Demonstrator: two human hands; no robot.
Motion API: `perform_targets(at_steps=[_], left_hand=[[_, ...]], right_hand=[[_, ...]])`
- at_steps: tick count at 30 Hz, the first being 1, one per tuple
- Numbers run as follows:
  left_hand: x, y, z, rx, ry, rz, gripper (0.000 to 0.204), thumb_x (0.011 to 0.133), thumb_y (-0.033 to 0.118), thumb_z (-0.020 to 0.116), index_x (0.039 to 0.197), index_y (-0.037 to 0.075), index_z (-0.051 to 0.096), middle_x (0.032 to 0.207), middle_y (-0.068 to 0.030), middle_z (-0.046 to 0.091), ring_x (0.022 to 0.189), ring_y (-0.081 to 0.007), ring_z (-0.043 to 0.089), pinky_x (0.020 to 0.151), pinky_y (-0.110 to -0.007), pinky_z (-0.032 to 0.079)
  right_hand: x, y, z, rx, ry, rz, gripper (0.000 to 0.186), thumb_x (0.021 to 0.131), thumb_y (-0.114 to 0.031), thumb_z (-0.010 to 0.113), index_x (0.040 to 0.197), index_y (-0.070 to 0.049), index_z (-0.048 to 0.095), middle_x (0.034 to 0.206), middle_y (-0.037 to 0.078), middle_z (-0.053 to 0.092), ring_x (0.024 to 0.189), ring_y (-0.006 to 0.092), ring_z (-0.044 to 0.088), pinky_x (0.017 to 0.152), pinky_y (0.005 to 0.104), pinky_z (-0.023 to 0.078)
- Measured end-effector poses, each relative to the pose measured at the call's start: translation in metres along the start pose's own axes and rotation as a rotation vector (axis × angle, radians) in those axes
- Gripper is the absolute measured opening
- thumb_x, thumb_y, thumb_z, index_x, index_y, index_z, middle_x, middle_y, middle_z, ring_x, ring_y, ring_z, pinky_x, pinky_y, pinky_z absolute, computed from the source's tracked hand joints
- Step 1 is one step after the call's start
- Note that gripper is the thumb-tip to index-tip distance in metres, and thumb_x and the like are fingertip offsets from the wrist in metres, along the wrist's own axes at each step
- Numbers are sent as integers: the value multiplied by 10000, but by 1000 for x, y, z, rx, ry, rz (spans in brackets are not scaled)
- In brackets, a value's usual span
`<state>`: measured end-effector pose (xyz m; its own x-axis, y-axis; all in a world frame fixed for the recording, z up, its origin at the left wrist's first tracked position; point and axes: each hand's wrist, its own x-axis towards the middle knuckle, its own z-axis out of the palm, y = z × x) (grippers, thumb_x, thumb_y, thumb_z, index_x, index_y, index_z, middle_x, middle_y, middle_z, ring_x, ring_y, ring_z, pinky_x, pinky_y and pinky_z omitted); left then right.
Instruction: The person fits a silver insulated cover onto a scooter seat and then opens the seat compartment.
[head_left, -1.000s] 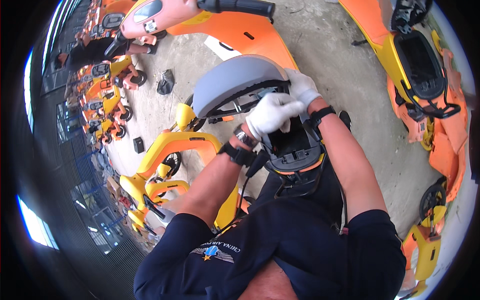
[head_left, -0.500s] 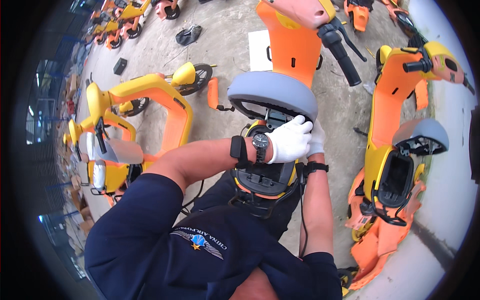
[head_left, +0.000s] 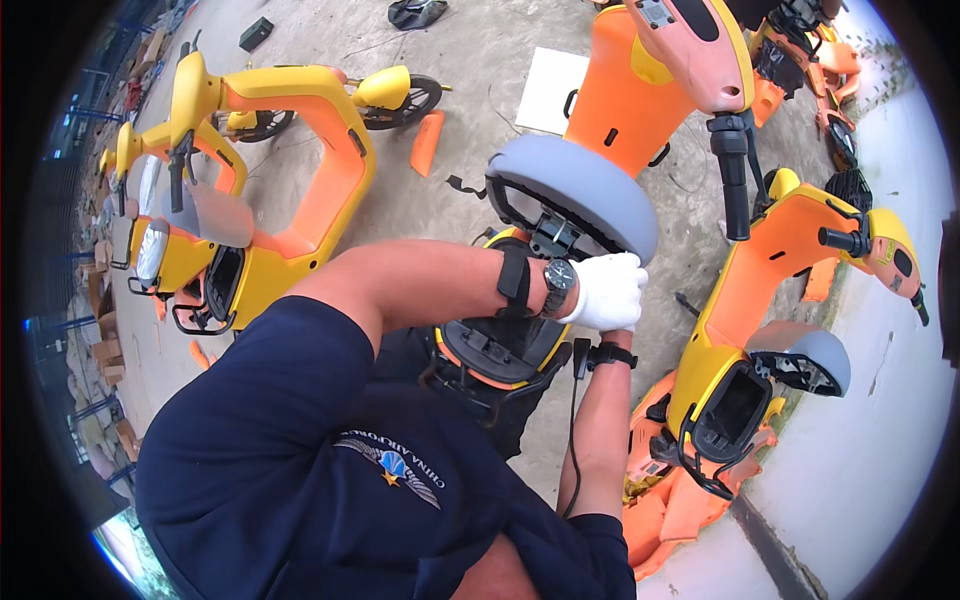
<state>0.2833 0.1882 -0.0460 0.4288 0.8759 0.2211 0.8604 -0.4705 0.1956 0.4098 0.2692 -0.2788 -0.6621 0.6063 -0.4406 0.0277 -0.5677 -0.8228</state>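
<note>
A scooter with an orange body (head_left: 625, 110) stands in front of me, its grey seat (head_left: 580, 185) tipped up on a metal hinge (head_left: 553, 236). Both my hands wear white gloves and meet at the seat's right lower edge. My left hand (head_left: 600, 288) reaches across from the left with curled fingers; what they close on is hidden. Underneath and behind it is my right hand (head_left: 638, 276), mostly covered, so its fingers do not show. Below my left forearm lies the scooter's black rear rack area (head_left: 495, 350), between my legs.
Yellow-and-orange scooters stand at left (head_left: 335, 190) and right (head_left: 745, 290), the right one with its seat raised. Orange panels (head_left: 660, 530) lie at lower right beside a white wall (head_left: 880, 400). A white board (head_left: 552, 90) and an orange piece (head_left: 427, 143) are on the concrete.
My view has shifted, so the front scooter appears turned and farther right. My hands stay together at the seat edge; the left now covers more of the right.
</note>
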Motion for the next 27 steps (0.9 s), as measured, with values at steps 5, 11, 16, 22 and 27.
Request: perform_targets(at_steps=[5, 11, 16, 22, 27], left_hand=[[-5, 23, 9, -124, -139, -287, 80, 734, 170, 635, 786, 144, 689, 694, -39, 649, 671, -239, 635, 715, -371, 419], [-8, 13, -4, -73, 4, -166, 135, 719, 183, 655, 813, 115, 723, 773, -57, 647, 844, -271, 590, 733, -369, 429], [-6, 16, 10, -337, -115, -488, 153, 729, 163, 661, 822, 50, 709, 854, -140, 659, 852, -334, 638, 698, -433, 518], [-6, 19, 4, -280, -200, -461, 174, 726, 151, 645, 862, 59, 704, 763, -160, 672, 790, -348, 675, 699, -447, 529], [6, 20, -6, -674, -119, -744, 192, 775, 201, 616, 899, 84, 706, 830, -140, 690, 830, -323, 681, 755, -427, 525]], right_hand=[[-15, -11, -1, -29, 73, 53, 303, 1001, -172, 366, 1210, -15, 518, 1165, 123, 607, 1051, 243, 595, 918, 344, 471], [-26, -23, -7, -31, 117, 74, 305, 1002, -175, 367, 1206, -10, 523, 1159, 123, 609, 1043, 241, 596, 917, 345, 471], [-30, -28, -6, -35, 123, 92, 307, 1003, -177, 368, 1202, -5, 528, 1154, 124, 610, 1037, 239, 597, 916, 347, 471], [-29, -31, -7, -34, 126, 107, 310, 1005, -180, 369, 1198, 0, 533, 1147, 124, 612, 1029, 238, 599, 916, 348, 471], [-27, -32, -5, -30, 125, 119, 313, 1006, -182, 370, 1194, 5, 537, 1142, 125, 613, 1023, 236, 600, 915, 349, 471]])
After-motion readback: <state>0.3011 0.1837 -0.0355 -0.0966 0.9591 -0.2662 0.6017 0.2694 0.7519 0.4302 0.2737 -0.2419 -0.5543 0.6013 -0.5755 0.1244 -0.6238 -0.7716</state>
